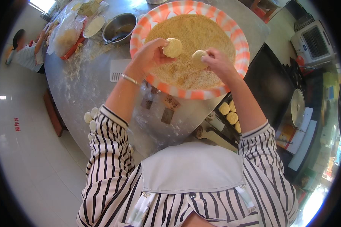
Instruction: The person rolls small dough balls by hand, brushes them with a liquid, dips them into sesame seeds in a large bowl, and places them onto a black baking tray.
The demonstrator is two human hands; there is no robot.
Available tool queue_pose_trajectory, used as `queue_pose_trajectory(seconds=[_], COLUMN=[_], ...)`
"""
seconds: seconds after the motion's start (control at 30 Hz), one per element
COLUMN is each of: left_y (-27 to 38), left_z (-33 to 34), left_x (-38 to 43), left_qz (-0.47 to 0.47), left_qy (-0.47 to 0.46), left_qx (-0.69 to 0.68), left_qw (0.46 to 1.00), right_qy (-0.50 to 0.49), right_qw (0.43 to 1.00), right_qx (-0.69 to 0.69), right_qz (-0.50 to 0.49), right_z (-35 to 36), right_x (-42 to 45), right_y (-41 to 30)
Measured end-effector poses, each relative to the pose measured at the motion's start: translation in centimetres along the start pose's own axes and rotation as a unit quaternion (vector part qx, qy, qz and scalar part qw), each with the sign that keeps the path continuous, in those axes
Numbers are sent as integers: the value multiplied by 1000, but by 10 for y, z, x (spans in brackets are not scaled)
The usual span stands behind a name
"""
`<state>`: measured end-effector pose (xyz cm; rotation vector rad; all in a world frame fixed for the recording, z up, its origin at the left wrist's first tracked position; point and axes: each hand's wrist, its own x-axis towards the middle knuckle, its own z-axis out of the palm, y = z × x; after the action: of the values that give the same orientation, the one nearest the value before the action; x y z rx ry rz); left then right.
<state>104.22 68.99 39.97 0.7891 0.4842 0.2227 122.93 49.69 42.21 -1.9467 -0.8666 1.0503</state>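
Over a wide orange-and-white basin filled with sesame seeds, I hold a round dough cake in each hand. My left hand grips one seed-speckled dough cake by its edge, thumb on top. In my right hand the other dough cake is pinched between thumb and fingers, tilted. Both cakes are apart from each other and above the seeds. Nearer my body, the seed layer looks paler and disturbed.
A black tray with several coated cakes sits below my right forearm. Plain dough pieces lie by my left sleeve. A metal bowl, a white slotted scraper and plastic bags rest on the floured metal table. Another person stands at far left.
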Motion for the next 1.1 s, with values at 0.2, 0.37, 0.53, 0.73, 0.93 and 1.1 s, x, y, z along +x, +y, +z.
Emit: queue_pose_trajectory(seconds=[0.2, 0.37, 0.53, 0.73, 0.93, 1.1], left_y=[-2, -49, -55, -54, -56, -65], left_z=[37, 66, 108, 98, 115, 149], left_x=[-33, -35, -32, -24, -37, -37], left_qz=[107, 352, 269, 156, 75, 9], left_qy=[-18, 106, 148, 129, 6, -46], left_qx=[-144, 437, 349, -132, -153, -126], left_qw=[984, 821, 886, 970, 985, 991], right_qy=[48, 41, 42, 62, 71, 102], right_qw=[898, 941, 974, 951, 873, 860], right_qx=[436, 329, 202, 297, 478, 495], right_qz=[24, -74, -90, -65, -66, -74], right_z=[-3, 22, 46, 39, 3, -27], right_x=[-33, -39, -45, -47, -87, -143], right_y=[-12, -20, -51, -29, 11, 35])
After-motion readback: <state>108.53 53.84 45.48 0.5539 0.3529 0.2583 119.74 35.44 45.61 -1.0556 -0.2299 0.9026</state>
